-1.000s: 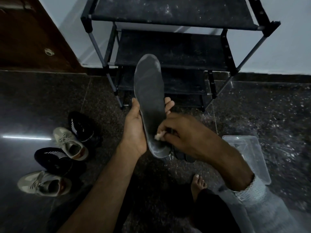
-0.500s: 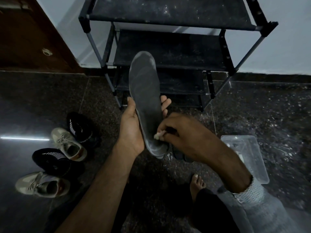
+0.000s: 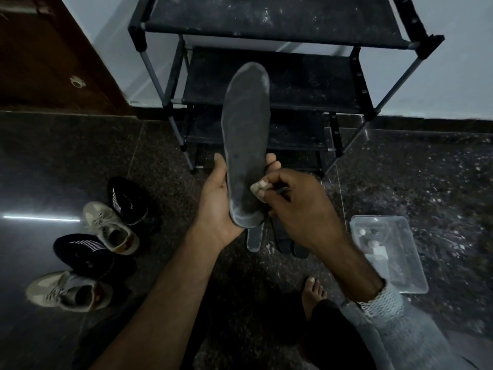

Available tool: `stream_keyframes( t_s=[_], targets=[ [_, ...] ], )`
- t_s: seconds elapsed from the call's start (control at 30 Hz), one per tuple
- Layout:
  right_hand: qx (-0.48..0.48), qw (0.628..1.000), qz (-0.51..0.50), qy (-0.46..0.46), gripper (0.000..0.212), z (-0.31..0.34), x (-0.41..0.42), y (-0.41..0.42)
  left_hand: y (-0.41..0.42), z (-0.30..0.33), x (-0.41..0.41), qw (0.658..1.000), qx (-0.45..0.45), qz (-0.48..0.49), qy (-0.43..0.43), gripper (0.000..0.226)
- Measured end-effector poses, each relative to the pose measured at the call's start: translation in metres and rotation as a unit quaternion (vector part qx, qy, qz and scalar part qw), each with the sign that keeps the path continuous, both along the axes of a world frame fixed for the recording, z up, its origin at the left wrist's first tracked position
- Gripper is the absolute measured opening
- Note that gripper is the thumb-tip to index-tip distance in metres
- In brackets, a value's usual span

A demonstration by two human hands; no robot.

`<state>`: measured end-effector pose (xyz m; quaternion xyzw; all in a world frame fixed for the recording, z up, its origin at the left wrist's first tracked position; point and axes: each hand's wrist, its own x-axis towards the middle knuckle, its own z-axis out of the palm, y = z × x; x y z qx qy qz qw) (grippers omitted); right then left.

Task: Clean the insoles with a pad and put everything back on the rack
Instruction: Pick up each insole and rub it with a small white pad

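Head view, single camera, dim light. Grey insole [image 3: 246, 145] held upright in front of black shoe rack [image 3: 274, 28], toe end up, heel end seated in left hand [image 3: 216, 206]. Left palm under and behind the heel, thumb along the insole's left edge, fingertips showing past its right edge: fingers curled round the insole, firm hold. Right hand [image 3: 298, 209] at the insole's lower right edge, fingers curled, pinching a small pale pad [image 3: 258, 188] against the grey surface near the heel. Thin dark item also lying across the right fingers; cannot tell what.

Below the hands, on the dark speckled floor [image 3: 426, 182], further insoles [image 3: 254, 240] lying flat, partly hidden by the right hand. Rack shelves dusty, nothing visible on them. Left of the arms, four shoes in a loose column: two black knit sneakers [image 3: 128, 201] alternating with two beige lace-up sneakers [image 3: 110, 228], all on the floor, well apart from the rack. Right of the right forearm, clear plastic container [image 3: 389, 252] on the floor, small items inside too unclear to name. Bare foot [image 3: 313, 292] near bottom centre. Grey knitted sleeve [image 3: 386, 303] on right wrist. Brown wooden door [image 3: 48, 54] at upper left.
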<state>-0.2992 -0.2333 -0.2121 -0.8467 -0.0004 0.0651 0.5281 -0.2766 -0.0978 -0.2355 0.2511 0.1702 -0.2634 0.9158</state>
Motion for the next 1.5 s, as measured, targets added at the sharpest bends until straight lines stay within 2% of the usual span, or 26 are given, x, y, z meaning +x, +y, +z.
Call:
stream_keyframes(
  t_s=[0.23,0.37,0.47,0.6,0.67,0.87,0.93,1.03,1.1,1.2,1.37,1.43,1.5],
  targets=[
    [-0.15,0.984,0.022,-0.093,0.009,0.003,-0.006,0.008,-0.001,0.005,0.0,1.0,0.028,0.011,-0.004,0.078],
    [-0.199,0.965,0.164,-0.053,0.011,0.014,-0.009,0.006,-0.001,0.002,0.0,0.999,0.031,0.027,0.004,0.076],
    [-0.188,0.957,0.218,-0.029,0.009,0.018,-0.009,0.003,-0.002,0.002,0.0,0.999,0.031,0.029,0.008,0.075],
    [-0.151,0.983,0.08,-0.069,0.01,0.011,-0.007,0.012,-0.005,0.006,-0.005,0.999,0.038,-0.021,0.007,0.077],
    [-0.155,0.982,0.059,-0.086,0.011,0.007,-0.007,0.017,-0.005,0.007,-0.006,0.999,0.035,-0.027,0.014,0.076],
    [-0.135,0.958,0.251,-0.036,0.008,0.015,-0.007,0.007,-0.002,0.006,-0.003,0.999,0.048,0.022,0.013,0.07],
    [-0.133,0.963,0.229,-0.051,0.009,0.014,-0.008,0.008,-0.002,0.005,-0.002,0.999,0.046,0.017,0.013,0.072],
    [-0.124,0.98,0.118,-0.097,0.011,0.007,-0.009,0.017,-0.005,0.005,-0.005,0.999,0.048,-0.015,0.012,0.075],
    [-0.12,0.982,0.08,-0.12,0.012,0.004,-0.009,0.021,-0.006,0.006,-0.006,0.999,0.042,-0.028,0.014,0.075],
    [-0.122,0.977,0.115,-0.129,0.014,0.004,-0.009,0.02,-0.004,0.005,-0.006,0.998,0.049,-0.023,0.01,0.073],
    [-0.142,0.951,0.265,-0.075,0.015,0.013,-0.005,0.005,-0.001,0.005,-0.004,0.999,0.038,0.019,0.017,0.07],
    [-0.144,0.952,0.256,-0.083,0.015,0.013,-0.005,0.003,-0.002,0.006,-0.004,0.999,0.04,0.013,0.018,0.07],
    [-0.158,0.959,0.205,-0.113,0.014,0.011,-0.007,0.008,-0.004,0.007,-0.005,0.999,0.04,-0.003,0.022,0.073]
  ],
)
